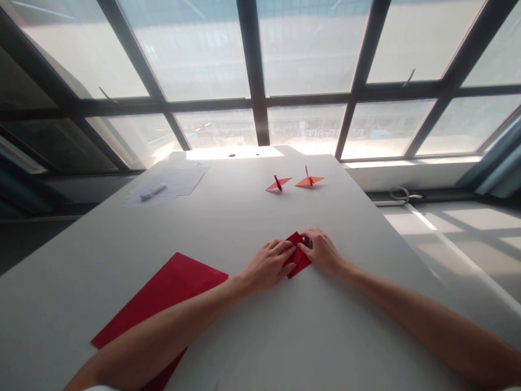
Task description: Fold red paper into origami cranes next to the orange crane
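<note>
A small folded piece of red origami paper [300, 263] lies flat on the white table in front of me. My left hand [269, 265] rests on its left part, fingers stretched out and slightly apart. On the paper's upper right edge, my right hand [322, 251] pinches with thumb and forefinger, the fingers curled. Part of the paper is covered by my fingers. Beneath my left forearm lies a larger red sheet [163, 296], partly hidden by the arm.
Farther back stand a red paper crane [278, 183] and an orange paper crane [310, 180]. White papers [179, 182] with a whitish marker-like stick [153, 191] lie at the back left. The white table [228, 217] reaches toward large windows.
</note>
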Action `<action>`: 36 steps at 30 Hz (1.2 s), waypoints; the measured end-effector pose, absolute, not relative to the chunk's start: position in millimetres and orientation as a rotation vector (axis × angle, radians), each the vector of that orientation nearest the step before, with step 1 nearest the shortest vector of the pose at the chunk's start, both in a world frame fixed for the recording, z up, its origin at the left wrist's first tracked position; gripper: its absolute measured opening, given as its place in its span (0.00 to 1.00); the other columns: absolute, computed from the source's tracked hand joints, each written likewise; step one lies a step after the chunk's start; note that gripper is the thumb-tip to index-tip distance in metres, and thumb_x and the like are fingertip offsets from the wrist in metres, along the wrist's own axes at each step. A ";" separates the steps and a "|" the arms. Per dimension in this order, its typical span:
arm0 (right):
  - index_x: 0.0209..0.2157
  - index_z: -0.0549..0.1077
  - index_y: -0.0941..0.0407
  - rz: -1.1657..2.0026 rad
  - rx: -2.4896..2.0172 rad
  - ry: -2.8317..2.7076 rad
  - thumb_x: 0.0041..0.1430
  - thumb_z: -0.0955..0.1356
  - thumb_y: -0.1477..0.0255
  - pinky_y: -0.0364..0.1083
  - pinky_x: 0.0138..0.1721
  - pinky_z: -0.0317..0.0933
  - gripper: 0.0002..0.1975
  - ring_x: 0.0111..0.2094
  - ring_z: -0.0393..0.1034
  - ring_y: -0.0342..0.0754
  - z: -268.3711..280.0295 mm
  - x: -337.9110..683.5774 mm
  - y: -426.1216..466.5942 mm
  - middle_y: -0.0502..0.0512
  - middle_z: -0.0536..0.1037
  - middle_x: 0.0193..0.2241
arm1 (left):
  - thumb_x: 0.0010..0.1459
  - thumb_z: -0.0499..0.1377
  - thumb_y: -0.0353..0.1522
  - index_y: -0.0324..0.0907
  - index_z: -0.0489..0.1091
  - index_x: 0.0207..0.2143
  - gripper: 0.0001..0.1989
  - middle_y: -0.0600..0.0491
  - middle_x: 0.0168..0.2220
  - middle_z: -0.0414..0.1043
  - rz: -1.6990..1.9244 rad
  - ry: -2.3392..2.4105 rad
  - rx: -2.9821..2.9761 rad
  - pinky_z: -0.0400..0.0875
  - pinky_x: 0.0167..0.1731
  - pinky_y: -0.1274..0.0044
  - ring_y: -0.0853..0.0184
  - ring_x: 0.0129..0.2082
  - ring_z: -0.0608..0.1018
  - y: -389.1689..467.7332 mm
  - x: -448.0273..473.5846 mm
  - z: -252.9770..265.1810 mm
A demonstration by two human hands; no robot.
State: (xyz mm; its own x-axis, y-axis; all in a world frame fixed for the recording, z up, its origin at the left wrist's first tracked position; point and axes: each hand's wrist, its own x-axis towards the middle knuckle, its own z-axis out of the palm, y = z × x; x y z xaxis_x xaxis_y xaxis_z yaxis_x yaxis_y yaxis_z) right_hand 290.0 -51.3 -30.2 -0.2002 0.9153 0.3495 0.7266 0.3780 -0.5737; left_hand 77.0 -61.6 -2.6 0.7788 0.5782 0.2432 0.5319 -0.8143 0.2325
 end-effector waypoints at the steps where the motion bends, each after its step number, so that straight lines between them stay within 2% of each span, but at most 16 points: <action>1: 0.40 0.75 0.55 0.369 -1.410 -1.992 0.58 0.69 0.75 0.47 0.43 0.60 0.08 0.37 0.68 0.49 -30.1 289.9 -51.4 0.55 0.77 0.35 | 0.68 0.49 0.38 0.46 0.64 0.58 0.18 0.46 0.56 0.66 0.458 0.893 2.823 0.63 0.56 0.65 0.58 0.56 0.67 -62.1 77.2 -2.7; 7: 0.41 0.75 0.55 0.358 -1.428 -2.007 0.59 0.68 0.74 0.47 0.44 0.60 0.08 0.38 0.68 0.49 -28.1 289.3 -52.6 0.56 0.77 0.36 | 0.67 0.50 0.38 0.46 0.61 0.60 0.20 0.45 0.58 0.63 0.434 0.926 2.830 0.63 0.57 0.63 0.56 0.57 0.66 -63.1 78.4 -3.9; 15: 0.43 0.75 0.55 0.339 -1.434 -2.030 0.62 0.67 0.74 0.47 0.44 0.59 0.08 0.39 0.68 0.49 -29.3 289.9 -52.4 0.56 0.77 0.37 | 0.66 0.53 0.39 0.46 0.62 0.59 0.21 0.45 0.56 0.64 0.441 0.936 2.801 0.62 0.57 0.63 0.56 0.56 0.66 -60.6 76.8 -8.4; 20: 0.49 0.71 0.56 0.300 -1.442 -1.984 0.60 0.67 0.75 0.48 0.47 0.60 0.14 0.43 0.67 0.50 -28.8 289.5 -53.9 0.57 0.75 0.40 | 0.65 0.54 0.39 0.45 0.62 0.60 0.22 0.45 0.56 0.65 0.467 0.922 2.790 0.62 0.58 0.64 0.57 0.56 0.66 -60.9 76.8 -8.5; 24: 0.36 0.72 0.54 0.237 -1.423 -2.054 0.62 0.66 0.75 0.48 0.46 0.59 0.03 0.42 0.66 0.50 -26.3 289.0 -57.3 0.56 0.74 0.37 | 0.65 0.54 0.40 0.46 0.62 0.60 0.22 0.46 0.55 0.65 0.486 0.921 2.778 0.62 0.58 0.65 0.57 0.56 0.67 -61.0 77.7 -9.1; 26: 0.31 0.71 0.54 0.237 -1.431 -2.100 0.61 0.68 0.73 0.48 0.44 0.58 0.04 0.40 0.65 0.50 -25.6 288.9 -57.8 0.55 0.73 0.34 | 0.66 0.54 0.41 0.46 0.62 0.60 0.22 0.46 0.55 0.66 0.490 0.913 2.774 0.62 0.58 0.65 0.58 0.55 0.67 -60.6 77.8 -9.5; 36: 0.29 0.68 0.55 0.286 -1.481 -2.115 0.63 0.66 0.72 0.48 0.41 0.57 0.07 0.37 0.65 0.50 -29.2 287.8 -53.0 0.55 0.74 0.31 | 0.66 0.52 0.44 0.49 0.67 0.58 0.22 0.49 0.53 0.69 0.496 0.923 2.670 0.62 0.58 0.66 0.58 0.54 0.68 -57.6 76.0 -8.9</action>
